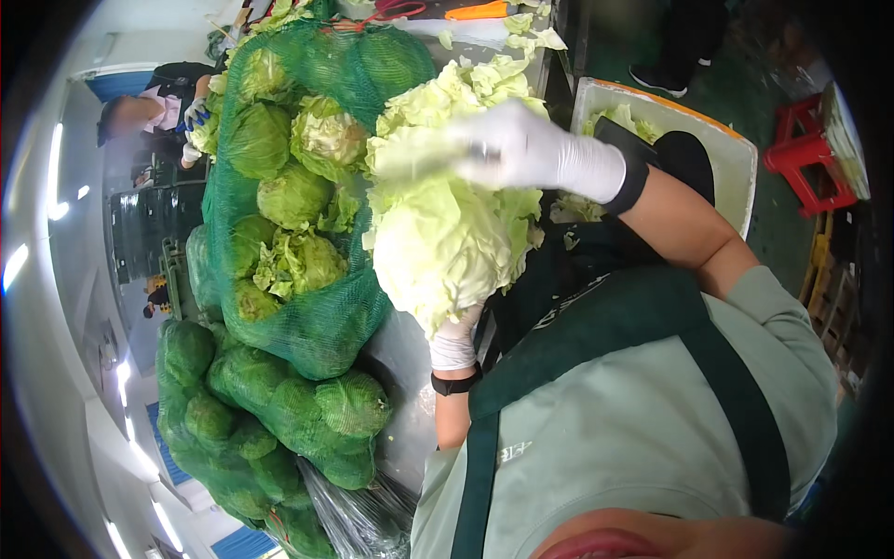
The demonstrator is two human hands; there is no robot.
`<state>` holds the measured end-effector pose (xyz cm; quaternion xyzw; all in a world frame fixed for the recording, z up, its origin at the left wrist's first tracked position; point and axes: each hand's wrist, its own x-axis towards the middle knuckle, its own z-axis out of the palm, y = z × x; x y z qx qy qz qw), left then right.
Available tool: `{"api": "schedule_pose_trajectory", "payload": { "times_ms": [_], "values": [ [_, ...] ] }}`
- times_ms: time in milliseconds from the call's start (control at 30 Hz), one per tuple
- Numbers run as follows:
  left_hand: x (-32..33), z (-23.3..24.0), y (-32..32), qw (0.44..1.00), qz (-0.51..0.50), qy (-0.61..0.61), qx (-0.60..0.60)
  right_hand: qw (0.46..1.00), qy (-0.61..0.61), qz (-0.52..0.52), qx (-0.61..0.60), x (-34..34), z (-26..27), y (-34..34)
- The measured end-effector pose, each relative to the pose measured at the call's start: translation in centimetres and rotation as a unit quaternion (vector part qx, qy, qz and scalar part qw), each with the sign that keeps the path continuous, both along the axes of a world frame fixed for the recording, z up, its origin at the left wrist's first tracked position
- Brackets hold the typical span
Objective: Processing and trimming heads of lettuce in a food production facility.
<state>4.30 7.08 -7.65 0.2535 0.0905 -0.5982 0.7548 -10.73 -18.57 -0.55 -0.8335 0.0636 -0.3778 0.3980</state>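
A pale, leafy head of iceberg lettuce [443, 244] is in front of my chest. My left hand [457, 335], in a white glove, grips it from its lower side, with the fingers mostly hidden beneath the leaves. Over the upper part of the head is my gloved right hand [517, 147], closed around a knife [426, 155] whose blade is smeared by motion. Whether the blade touches the leaves cannot be made out. Loose outer leaves [454, 91] lie just beyond the head. Beside it, an opened green mesh sack [307, 342] holds several more lettuces [293, 195].
Full mesh sacks [279, 398] rest on the metal table [401, 363] near clear plastic film [356, 510]. An orange-handled tool [478, 10] lies at the top. A white bin [733, 168] with leaves stands by red stools [803, 154]. A gloved co-worker [167, 105] is across the table.
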Motion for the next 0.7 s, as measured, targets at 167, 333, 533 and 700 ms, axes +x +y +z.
{"api": "schedule_pose_trajectory", "payload": {
  "times_ms": [167,333,533,700],
  "values": [
    [-0.2,-0.6,0.7,0.995,0.015,-0.095,0.015,0.942,0.227,-0.244,0.031,-2.8,-2.8,-5.2],
    [-1.6,4.6,-1.4,0.998,-0.018,0.02,-0.064,0.989,0.093,-0.063,0.093,-3.6,0.9,0.2],
    [-1.9,6.6,-0.7,0.974,-0.048,-0.215,-0.045,0.944,0.052,0.141,0.293,0.8,-3.1,2.7],
    [-3.3,9.1,-0.9,0.735,-0.028,-0.663,0.143,0.729,-0.039,0.208,0.651,2.5,-6.4,5.8]
  ]
}}
